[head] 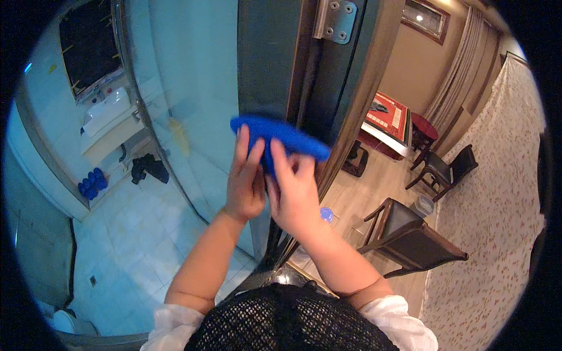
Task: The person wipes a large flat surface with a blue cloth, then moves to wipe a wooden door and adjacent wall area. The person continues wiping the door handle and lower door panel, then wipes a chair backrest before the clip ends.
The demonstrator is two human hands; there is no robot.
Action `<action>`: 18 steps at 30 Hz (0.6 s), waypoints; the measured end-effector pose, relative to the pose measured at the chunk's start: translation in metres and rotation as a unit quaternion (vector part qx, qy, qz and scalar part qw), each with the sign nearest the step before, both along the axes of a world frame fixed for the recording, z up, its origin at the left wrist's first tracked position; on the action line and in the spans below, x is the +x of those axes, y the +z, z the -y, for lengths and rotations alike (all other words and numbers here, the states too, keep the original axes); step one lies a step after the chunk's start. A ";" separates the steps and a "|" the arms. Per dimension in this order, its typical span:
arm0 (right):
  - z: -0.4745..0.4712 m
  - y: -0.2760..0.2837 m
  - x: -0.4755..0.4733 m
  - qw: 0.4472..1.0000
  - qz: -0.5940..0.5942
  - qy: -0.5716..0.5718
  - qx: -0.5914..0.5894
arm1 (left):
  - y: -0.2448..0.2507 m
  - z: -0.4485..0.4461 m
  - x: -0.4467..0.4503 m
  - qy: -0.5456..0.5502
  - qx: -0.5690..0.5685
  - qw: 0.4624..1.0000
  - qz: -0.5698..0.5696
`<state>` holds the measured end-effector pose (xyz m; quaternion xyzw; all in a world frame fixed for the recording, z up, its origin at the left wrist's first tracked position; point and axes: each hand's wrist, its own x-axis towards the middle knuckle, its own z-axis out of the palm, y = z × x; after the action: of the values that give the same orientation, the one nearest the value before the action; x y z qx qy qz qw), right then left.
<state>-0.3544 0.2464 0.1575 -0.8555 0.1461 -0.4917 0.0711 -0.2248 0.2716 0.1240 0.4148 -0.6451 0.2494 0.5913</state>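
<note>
A blue cloth (281,134), slightly blurred and apparently folded, spans both my hands in front of a dark door panel (268,61) and its brown wooden frame. My left hand (246,180) has its fingers on the cloth's left part. On the right part, my right hand (295,188) grips it with bent fingers. Some of the cloth hangs down between the two hands. Whether it touches the door is not clear. Above it, a metal hinge (340,22) is fixed with screws.
Left is a tiled bathroom with a washbasin (107,112), blue slippers (92,183) and a dark cloth heap (149,169) on the floor. To the right stand dark chairs (408,234), a red-topped table (388,116), a clear plastic bin (423,205) and a patterned curtain (487,210).
</note>
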 end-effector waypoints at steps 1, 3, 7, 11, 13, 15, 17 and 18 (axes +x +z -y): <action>-0.002 -0.017 0.000 1.000 -0.017 -0.009 0.013 | -0.023 -0.003 -0.003 -0.006 0.011 1.000 -0.016; -0.004 -0.049 0.000 0.999 -0.007 0.010 0.034 | -0.066 -0.013 -0.011 0.035 0.088 0.994 -0.056; -0.006 -0.105 -0.011 0.992 -0.085 0.020 0.091 | -0.131 -0.024 -0.016 0.008 0.158 0.985 -0.070; -0.015 -0.132 -0.021 0.983 -0.105 0.072 0.135 | -0.159 -0.043 -0.024 0.016 0.201 0.977 -0.063; -0.022 -0.131 -0.028 0.986 -0.079 0.093 0.117 | -0.158 -0.047 -0.029 -0.001 0.210 0.975 -0.067; -0.029 -0.120 -0.037 0.990 -0.078 0.091 0.080 | -0.147 -0.045 -0.036 -0.057 0.223 0.966 -0.114; -0.029 -0.102 -0.046 0.996 -0.013 0.081 0.029 | -0.126 -0.043 -0.046 -0.083 0.192 0.972 -0.111; -0.025 -0.091 -0.050 0.997 0.009 0.081 0.011 | -0.112 -0.042 -0.051 0.009 0.117 0.993 -0.013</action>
<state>-0.4049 0.2715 0.0667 -0.8591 0.0806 -0.4907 0.1216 -0.2760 0.3134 0.0117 0.4898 -0.6582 0.1720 0.5452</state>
